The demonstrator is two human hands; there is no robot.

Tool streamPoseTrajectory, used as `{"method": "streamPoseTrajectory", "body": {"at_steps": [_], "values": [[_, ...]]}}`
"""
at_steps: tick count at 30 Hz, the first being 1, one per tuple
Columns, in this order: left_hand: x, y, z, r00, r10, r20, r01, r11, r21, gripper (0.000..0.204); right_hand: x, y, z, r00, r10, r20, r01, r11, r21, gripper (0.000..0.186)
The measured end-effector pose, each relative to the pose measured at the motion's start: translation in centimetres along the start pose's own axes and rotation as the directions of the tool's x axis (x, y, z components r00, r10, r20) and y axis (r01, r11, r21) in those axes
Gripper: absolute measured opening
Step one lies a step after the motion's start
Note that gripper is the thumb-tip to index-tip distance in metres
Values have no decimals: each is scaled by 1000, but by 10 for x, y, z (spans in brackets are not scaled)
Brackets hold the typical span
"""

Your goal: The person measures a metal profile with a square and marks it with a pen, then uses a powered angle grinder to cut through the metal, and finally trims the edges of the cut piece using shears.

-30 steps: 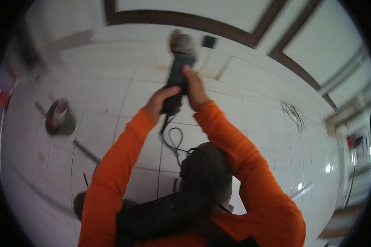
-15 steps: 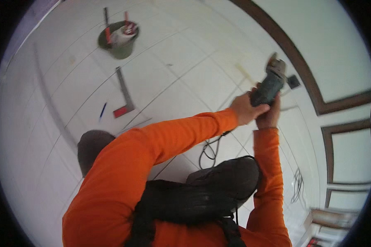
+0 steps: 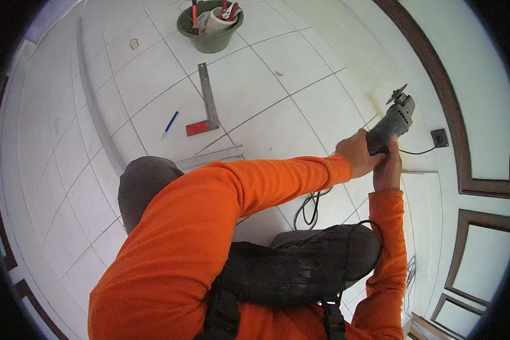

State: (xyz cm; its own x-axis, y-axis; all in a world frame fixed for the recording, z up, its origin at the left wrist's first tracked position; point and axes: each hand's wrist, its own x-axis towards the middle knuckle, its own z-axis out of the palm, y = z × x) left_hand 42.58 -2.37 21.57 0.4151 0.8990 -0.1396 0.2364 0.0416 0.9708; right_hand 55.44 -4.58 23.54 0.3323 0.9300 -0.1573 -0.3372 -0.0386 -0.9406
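Observation:
An angle grinder (image 3: 386, 127) with a dark green body is held up in both of my hands, off to the right. Its cutting disc (image 3: 397, 94) points away from me, and I see it nearly edge-on. My left hand (image 3: 355, 152) is wrapped round the rear of the body from the left side. Below and along the right side, my right hand (image 3: 389, 167) grips the same body; part of its fingers is hidden behind the tool. A black power cord (image 3: 311, 208) hangs in loops beneath my left forearm.
A red-handled try square (image 3: 207, 102) and a blue pen (image 3: 170, 124) lie on the white tiles. Farther off stands a green bucket (image 3: 212, 42) with tools. A plug sits in a black wall socket (image 3: 439, 138) beside brown-framed panels. Long pale strips (image 3: 93, 102) cross the floor left.
The whole view has shifted, with floor things now farther right and the bucket higher. The grinder has turned so its disc shows more clearly. Both hands keep their hold.

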Motion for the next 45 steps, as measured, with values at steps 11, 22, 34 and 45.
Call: {"method": "streamPoseTrajectory", "body": {"at_steps": [11,22,34,45], "values": [[-8,-102,-54,896,57,441,-306,798,519,81,42,49,-14,858,508,-77,-497,783,-375,35],[-103,-298,-226,867,-498,26,114,248,962,50,13,127,-70,900,429,-71,-402,758,-514,38],[-43,-270,-95,975,-210,-69,160,454,876,49,-25,148,-80,953,301,-22,-136,365,-921,64],[-40,-278,-95,960,-266,-87,239,617,749,42,-38,183,-71,904,427,-13,-132,250,-959,74]]}}
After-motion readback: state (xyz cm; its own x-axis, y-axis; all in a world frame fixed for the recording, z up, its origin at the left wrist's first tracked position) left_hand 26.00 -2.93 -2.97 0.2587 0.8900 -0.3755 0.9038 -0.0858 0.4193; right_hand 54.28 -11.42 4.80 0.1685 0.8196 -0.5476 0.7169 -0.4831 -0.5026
